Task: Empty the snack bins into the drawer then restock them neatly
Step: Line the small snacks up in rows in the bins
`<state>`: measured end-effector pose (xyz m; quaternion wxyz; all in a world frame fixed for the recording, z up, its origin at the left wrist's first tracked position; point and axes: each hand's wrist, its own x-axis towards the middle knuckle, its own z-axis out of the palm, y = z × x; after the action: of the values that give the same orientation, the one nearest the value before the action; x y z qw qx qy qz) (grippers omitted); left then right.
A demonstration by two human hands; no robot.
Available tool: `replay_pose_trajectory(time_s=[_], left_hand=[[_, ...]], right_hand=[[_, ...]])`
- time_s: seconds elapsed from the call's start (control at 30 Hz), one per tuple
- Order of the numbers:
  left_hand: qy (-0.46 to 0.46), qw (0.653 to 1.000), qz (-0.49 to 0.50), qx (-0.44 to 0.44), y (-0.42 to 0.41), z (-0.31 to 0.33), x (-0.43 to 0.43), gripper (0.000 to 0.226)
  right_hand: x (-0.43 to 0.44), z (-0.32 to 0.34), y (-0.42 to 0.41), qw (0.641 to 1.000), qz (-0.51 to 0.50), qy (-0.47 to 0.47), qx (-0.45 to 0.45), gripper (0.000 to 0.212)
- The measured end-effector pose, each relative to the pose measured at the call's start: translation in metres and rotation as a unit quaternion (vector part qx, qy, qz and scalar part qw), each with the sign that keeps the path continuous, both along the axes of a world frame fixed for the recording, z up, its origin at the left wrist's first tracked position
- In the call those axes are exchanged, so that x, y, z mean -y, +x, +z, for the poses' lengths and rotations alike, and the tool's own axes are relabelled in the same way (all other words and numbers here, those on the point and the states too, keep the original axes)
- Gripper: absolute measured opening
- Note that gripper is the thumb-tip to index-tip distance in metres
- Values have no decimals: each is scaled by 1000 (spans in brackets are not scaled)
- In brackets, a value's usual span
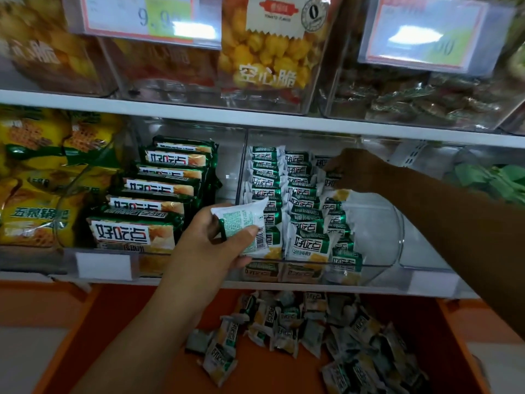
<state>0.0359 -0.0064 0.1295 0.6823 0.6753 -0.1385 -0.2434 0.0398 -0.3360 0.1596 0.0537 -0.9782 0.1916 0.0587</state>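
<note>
Firstly, white shelving (255, 116): two tiers in view, with clear bins on each.

Orange drawer (136, 331): pulled out below the lower tier. It holds a loose heap of small packets (298, 328), white and green, lying at all angles toward its middle and right.

Clear snack bin (383, 223): on the lower tier, centre-right, with a curved scoop front. Small white-and-green packets (304, 194) stand in it in neat rows, front to back, filling its left and middle part. The right part shows bare clear wall.

Neighbouring bin (68, 223): just left of the snack bin. It holds larger green packs (133, 231) stacked in a stepped row, with a blank label holder (103, 264) on its front.

Yellow bags (31, 217): piled at the far left of the lower tier.

Upper bins: a yellow puffed-snack bag (264, 52) in the centre and dark wrapped items (412, 103) to the right. Price tags (147, 15) hang on their fronts, blurred.

Right hand (349, 169): reaches deep into the snack bin, in shadow, with its fingertips at the rear packets. Whether it pinches one cannot be told.

Left hand (216, 245): raised before the snack bin's front left corner, with thumb and fingers clamped on a single packet.

Single packet (244, 226): white back outward, barcode showing, tilted, and held apart from the rows.
</note>
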Motion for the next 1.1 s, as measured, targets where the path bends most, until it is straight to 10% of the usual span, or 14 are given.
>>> replay_pose_trajectory(time_s=[0.23, 0.4, 0.57, 0.67, 0.8, 0.93, 1.1], left_hand=[[-6, 999, -10, -36, 1, 3, 0, 73], [-18, 997, -21, -65, 2, 3, -3, 43], [34, 998, -46, -33, -3, 3, -9, 87], [75, 995, -65, 5, -18, 10, -9, 92], [80, 994, -69, 39, -39, 16, -3, 32], [54, 994, -96, -12, -50, 20, -1, 36], [97, 982, -144, 73, -51, 24, -8, 38]], right_hand=[[7, -17, 0, 998, 20, -63, 19, 38], [-7, -15, -13, 993, 34, -105, 31, 38], [-79, -13, -75, 945, 62, 60, 315, 34], [-138, -18, -118, 926, 110, 123, 340, 36], [-185, -41, -144, 929, 173, 125, 303, 59], [-194, -50, -151, 924, 123, 199, 304, 77], [-192, -25, -166, 849, 36, 413, 327, 47]])
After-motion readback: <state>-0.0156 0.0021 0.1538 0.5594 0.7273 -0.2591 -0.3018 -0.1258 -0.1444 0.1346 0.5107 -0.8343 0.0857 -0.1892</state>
